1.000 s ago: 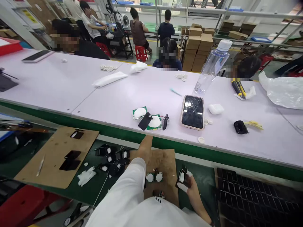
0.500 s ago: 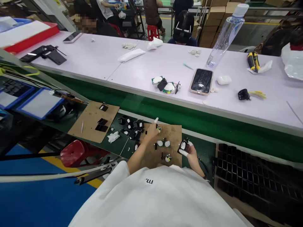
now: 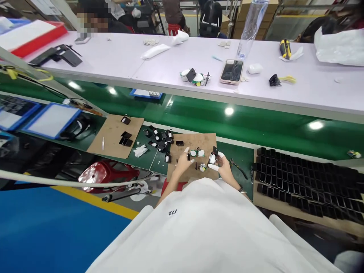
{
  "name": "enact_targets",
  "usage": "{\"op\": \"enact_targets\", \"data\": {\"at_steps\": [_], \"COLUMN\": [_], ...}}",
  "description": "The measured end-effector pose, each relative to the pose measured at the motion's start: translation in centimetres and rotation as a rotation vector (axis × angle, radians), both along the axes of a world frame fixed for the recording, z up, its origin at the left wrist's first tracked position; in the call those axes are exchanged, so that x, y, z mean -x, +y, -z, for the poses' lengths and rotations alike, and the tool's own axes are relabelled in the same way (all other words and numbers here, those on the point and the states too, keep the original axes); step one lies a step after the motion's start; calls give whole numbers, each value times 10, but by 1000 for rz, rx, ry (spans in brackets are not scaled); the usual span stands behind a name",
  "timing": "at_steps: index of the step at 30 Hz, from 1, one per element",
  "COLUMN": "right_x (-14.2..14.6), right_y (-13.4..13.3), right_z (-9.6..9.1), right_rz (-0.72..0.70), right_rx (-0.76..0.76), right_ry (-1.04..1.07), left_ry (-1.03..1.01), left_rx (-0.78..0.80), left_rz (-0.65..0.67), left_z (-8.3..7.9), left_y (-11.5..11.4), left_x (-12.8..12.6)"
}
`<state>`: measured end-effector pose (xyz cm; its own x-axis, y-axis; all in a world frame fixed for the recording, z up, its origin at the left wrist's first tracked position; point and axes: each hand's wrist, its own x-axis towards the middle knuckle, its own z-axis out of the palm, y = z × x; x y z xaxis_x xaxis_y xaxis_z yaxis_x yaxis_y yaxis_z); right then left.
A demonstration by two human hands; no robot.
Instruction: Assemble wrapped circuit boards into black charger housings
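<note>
My left hand point(image 3: 184, 162), with white fingertip covers, is curled over the brown board point(image 3: 209, 139). Its thumb and fingertips are around a small black part point(image 3: 188, 156), beside two joined green circuit boards with white discs point(image 3: 197, 153). My right hand point(image 3: 224, 167), also with white fingertip covers, grips a black housing point(image 3: 212, 157) with a white disc inside and its flap raised. Between the hands lies another circuit board point(image 3: 202, 167) with a white disc and yellow piece. A black housing point(image 3: 179, 143) rests above my left hand.
Left of the board lie piled black housings point(image 3: 160, 140) and a white glove point(image 3: 140, 151). Pliers point(image 3: 238, 168) are right of my right hand, before rows of black housings point(image 3: 307, 182). A raised white shelf point(image 3: 113, 60) runs across, bearing a phone point(image 3: 231, 72) and a bottle point(image 3: 250, 30).
My left hand has drawn back toward me, from the far side of the brown board to beside the joined boards. My right hand has moved slightly inward with the housing. The view has shifted.
</note>
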<state>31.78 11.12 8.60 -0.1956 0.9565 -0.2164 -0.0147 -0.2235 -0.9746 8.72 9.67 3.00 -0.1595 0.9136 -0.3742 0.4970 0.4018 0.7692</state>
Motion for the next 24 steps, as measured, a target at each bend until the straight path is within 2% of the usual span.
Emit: {"op": "enact_targets", "data": {"at_steps": [2,4,6,8,10,14,16,19,22,24], "right_x": [3,4,1,-6,-18,-39,-41,-35,-28,-28], "right_y": [-4,-7,-10,-9,-6,7,12,10,1,-9], "right_z": [-7,-16,-29,-43,-56,-78,-84,-86,-84,-84], "right_rz": [-3,-15,-37,-80,-145,-203,-277,-404,-336,-269], "right_rx": [-13,-32,-76,-139,-177,-222,-216,-125,-87,-91], "right_ry": [12,26,21,-17,-44,24,93,192,200,141], "left_ry": [-193,-471,-700,-819,-905,-1041,-1062,-1077,-1052,-969], "left_rx": [-72,-145,-208,-219,-178,-64,-11,67,90,49], "left_rz": [138,235,188,89,46,86,124,154,139,95], "left_z": [-26,-52,-73,-86,-93,-99,-104,-115,-124,-127], "left_y": [-8,-17,-26,-31,-34,-36,-39,-46,-55,-62], "left_x": [-16,-35,-52,-63,-66,-59,-54,-50,-49,-49]}}
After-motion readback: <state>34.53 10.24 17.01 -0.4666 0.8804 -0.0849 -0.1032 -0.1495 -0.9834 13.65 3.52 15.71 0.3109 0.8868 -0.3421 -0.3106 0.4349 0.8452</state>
